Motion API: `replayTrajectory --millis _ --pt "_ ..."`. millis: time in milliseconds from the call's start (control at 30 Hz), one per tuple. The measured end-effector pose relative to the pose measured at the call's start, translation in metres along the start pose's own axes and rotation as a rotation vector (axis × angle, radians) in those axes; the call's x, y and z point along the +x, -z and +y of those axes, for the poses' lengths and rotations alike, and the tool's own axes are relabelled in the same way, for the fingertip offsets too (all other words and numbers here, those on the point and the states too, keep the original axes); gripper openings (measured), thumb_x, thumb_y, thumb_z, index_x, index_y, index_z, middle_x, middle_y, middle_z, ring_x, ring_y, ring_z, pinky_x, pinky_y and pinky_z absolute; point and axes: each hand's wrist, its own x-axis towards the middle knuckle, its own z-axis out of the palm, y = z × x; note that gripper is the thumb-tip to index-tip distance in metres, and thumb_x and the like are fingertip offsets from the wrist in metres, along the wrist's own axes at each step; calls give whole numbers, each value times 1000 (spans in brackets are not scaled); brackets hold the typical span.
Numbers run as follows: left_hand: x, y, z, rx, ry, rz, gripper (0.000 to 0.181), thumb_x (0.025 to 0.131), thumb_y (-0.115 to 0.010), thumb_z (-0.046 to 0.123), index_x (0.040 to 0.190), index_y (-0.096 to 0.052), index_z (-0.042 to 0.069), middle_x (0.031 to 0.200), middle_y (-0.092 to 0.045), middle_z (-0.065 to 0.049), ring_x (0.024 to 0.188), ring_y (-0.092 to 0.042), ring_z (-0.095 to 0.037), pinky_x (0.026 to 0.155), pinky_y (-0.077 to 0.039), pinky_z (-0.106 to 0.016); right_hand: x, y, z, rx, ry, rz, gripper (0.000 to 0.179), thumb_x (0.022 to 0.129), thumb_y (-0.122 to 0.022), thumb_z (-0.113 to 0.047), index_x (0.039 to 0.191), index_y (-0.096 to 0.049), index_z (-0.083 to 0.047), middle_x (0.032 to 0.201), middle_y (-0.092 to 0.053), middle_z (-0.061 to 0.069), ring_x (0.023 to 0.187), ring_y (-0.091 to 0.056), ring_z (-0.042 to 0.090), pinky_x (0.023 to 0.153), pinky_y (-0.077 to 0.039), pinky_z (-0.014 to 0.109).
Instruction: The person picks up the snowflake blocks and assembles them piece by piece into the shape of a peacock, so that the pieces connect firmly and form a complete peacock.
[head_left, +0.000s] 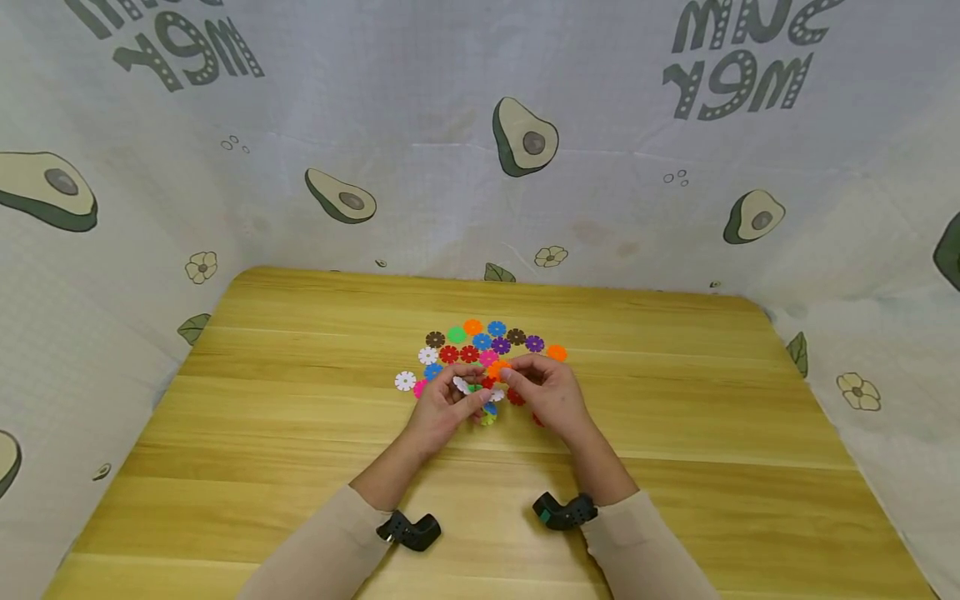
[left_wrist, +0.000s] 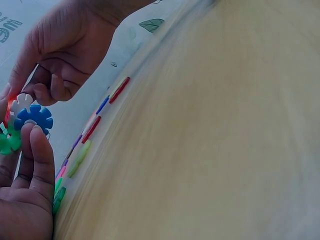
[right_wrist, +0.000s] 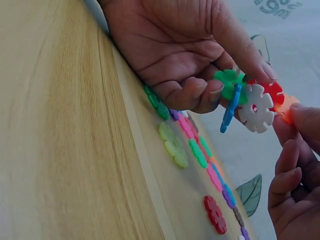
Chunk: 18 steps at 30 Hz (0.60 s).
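My left hand [head_left: 441, 408] pinches a small cluster of notched plastic snowflake discs, raised above the table. In the right wrist view the cluster has a white disc [right_wrist: 256, 114], a green disc [right_wrist: 230, 83], a blue disc [right_wrist: 230, 109] seen edge-on and a red disc [right_wrist: 273, 92]. Between thumb and fingertips, my right hand [head_left: 557, 398] pinches an orange disc [right_wrist: 286, 108] against the red one. Whether the orange disc is slotted in or only touching, I cannot tell. Fingers hide part of the cluster in the head view.
Loose discs of many colours lie flat behind and around the hands, among them a brown disc [head_left: 435, 339], a purple disc [head_left: 534, 343] and a white disc [head_left: 405, 381]. They rest on a wooden table [head_left: 712, 400]. Behind it hangs an avocado-print cloth [head_left: 435, 125].
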Motion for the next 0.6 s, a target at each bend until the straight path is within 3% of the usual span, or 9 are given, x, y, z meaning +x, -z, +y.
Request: replayTrajectory --millis 233,433,600 --pt "0 0 0 2 5 19 38 98 -67 5 133 -56 1 114 -60 -5 68 -62 -9 66 -59 -21 2 -5 2 16 7 -4 17 95 -74 -16 100 -74 0 81 -70 11 67 -53 13 58 -46 20" --pt "1 0 -1 -46 7 23 38 99 -66 5 134 -53 -2 115 -60 -5 69 -65 -10 68 -61 -22 4 1 3 -14 -42 -10 27 99 -69 -25 112 -73 -2 94 -74 10 81 -62 20 67 -53 22" --pt "2 0 0 -128 -7 14 38 100 -61 2 135 -48 -6 112 -59 -5 72 -71 -10 72 -64 -24 9 22 9 -119 -116 127 31 104 -62 -28 124 -69 -6 108 -71 14 92 -62 22 74 -54 20"
